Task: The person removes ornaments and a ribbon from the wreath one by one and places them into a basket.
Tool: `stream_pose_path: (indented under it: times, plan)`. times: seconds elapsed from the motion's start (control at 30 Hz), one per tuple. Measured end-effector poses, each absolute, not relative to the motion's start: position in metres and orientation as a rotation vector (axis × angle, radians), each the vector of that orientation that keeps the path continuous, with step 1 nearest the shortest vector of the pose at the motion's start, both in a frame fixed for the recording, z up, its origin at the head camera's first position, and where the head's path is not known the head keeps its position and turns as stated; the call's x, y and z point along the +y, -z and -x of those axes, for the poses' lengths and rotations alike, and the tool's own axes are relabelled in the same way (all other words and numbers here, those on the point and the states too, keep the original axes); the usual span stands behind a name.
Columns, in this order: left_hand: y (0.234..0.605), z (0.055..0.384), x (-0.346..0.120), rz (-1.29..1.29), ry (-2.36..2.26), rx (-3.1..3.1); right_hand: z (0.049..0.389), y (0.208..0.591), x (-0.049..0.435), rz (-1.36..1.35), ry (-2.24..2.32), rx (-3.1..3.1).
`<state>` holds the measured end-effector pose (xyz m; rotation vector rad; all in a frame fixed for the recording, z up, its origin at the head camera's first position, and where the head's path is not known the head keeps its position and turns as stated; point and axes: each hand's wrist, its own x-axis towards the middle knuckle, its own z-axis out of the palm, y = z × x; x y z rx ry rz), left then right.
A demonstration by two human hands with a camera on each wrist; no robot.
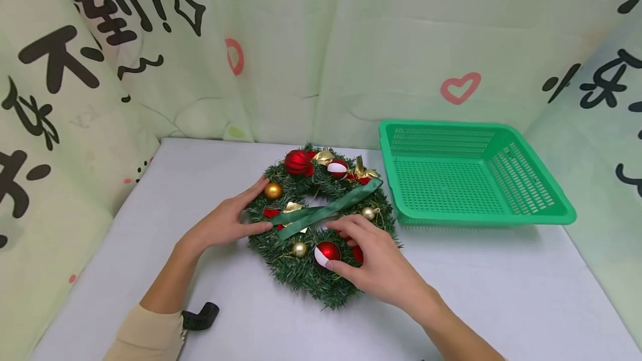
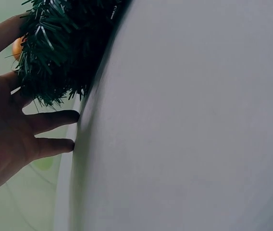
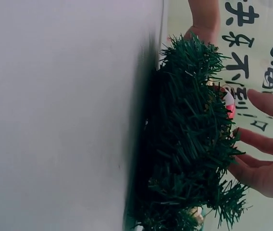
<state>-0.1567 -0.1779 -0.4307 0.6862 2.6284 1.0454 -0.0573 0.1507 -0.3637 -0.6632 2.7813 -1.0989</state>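
A green Christmas wreath [image 1: 297, 274] lies on the white table, set with red, gold and red-and-white balls and gold and red trim. Across its middle stretches a dark green ribbon [image 1: 328, 209]. My left hand [image 1: 227, 220] rests at the wreath's left side, thumb and fingers spread; in the left wrist view, that hand [image 2: 6, 130] has two fingertips down by the table. Over the lower right part is my right hand [image 1: 378, 258], its thumb beside a red-and-white ball [image 1: 328, 252]. The right wrist view shows this hand [image 3: 271, 163] with thumb and fingers apart.
A green plastic basket [image 1: 562, 205] stands on the table [image 1: 481, 288] to the right of the wreath. Behind and at both sides hangs a pale curtain [image 1: 391, 60] with black characters and red hearts. A black strap piece [image 1: 202, 316] sticks out by the left sleeve.
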Motion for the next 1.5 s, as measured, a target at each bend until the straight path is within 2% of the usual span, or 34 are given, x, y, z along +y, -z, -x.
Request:
stream_pose_path:
  times: [1.0, 1.5]
  plan:
    - [0.431, 0.159, -0.179, -0.689, -1.045, 2.602, 0.061, 0.381, 0.144, 0.781, 1.024, 2.786]
    - [0.43, 0.16, -0.178, -0.696, -1.046, 2.602, 0.06, 0.378, 0.146, 0.742, 1.107, 2.751]
